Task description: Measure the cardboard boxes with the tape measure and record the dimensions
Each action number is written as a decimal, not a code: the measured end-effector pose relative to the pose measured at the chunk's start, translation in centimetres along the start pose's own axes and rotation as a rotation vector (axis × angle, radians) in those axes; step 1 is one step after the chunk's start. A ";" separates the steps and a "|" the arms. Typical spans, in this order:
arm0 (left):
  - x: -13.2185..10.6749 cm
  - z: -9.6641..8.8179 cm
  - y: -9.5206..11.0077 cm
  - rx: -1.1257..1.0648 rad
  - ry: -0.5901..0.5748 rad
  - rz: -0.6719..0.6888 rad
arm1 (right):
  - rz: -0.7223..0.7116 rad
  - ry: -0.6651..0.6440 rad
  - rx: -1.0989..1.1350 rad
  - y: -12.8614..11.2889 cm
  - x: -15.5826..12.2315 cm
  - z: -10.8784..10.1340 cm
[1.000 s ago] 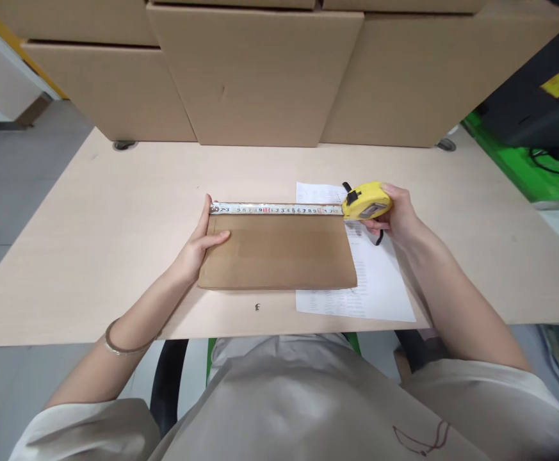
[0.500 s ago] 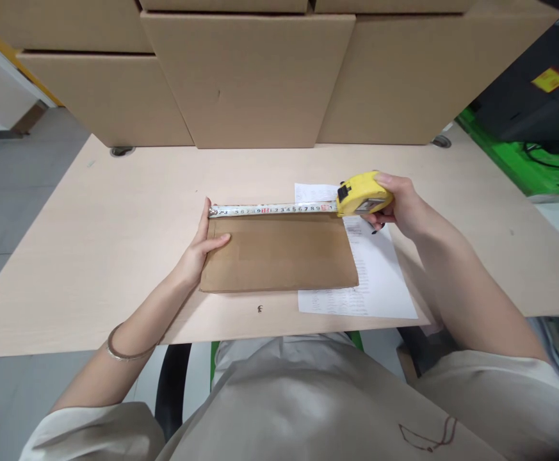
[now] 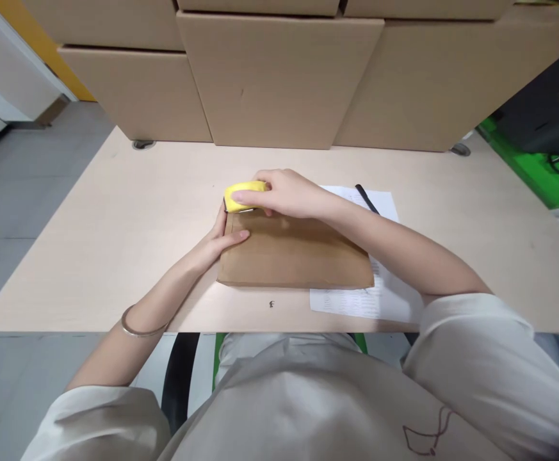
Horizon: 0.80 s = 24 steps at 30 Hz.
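A flat brown cardboard box (image 3: 298,253) lies near the front of the table. My left hand (image 3: 219,237) grips its left end, thumb on the top face and fingers along the side. In my right hand (image 3: 289,192) is a yellow tape measure (image 3: 245,192), held over the box's far left corner beside my left fingertips. No stretch of blade shows outside its case. Under the right part of the box sits a printed sheet of paper (image 3: 341,304), partly covered by the box and my right forearm. A black pen (image 3: 366,198) lies on the sheet, its lower end hidden by the forearm.
Large cardboard boxes (image 3: 279,83) stand stacked along the back of the light wooden table (image 3: 91,256). A small dark mark (image 3: 272,304) is near the table's front edge. At the far right is a dark container (image 3: 543,109) over a green surface (image 3: 524,160).
My right hand has moved left across the box with the tape measure, and the blade stretched along the far edge has gone back into the case. My left hand keeps its grip.
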State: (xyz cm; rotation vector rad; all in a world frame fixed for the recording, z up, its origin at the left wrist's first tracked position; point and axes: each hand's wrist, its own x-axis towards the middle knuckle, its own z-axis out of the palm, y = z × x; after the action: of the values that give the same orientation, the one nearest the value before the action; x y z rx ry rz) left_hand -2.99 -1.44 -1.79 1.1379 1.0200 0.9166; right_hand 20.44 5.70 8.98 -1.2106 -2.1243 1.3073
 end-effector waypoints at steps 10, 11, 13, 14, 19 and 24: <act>0.3 -2.3 1.1 0.267 -0.122 -0.016 | -0.200 0.036 -0.268 -0.9 -1.2 1.9; 0.3 -2.6 1.1 0.282 -0.116 -0.009 | -0.251 0.070 -0.283 -0.2 -2.1 1.7; 0.3 -3.1 1.2 0.279 -0.106 -0.012 | -0.318 0.158 -0.343 1.6 -4.3 1.1; 0.3 -3.3 1.3 0.265 -0.107 -0.022 | -0.328 0.199 -0.381 2.7 -5.4 0.9; 0.2 -3.9 1.3 0.293 -0.162 -0.043 | -0.230 0.287 -0.568 7.0 -9.3 1.0; 0.2 -4.7 1.0 0.407 -0.183 -0.048 | -0.257 0.306 -0.598 8.0 -10.6 -0.1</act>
State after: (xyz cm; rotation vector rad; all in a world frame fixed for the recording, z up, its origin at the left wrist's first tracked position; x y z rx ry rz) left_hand -7.46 0.17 -1.33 1.4993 1.1054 0.5659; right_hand 30.30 -1.25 3.46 -1.1915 -2.4022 0.3490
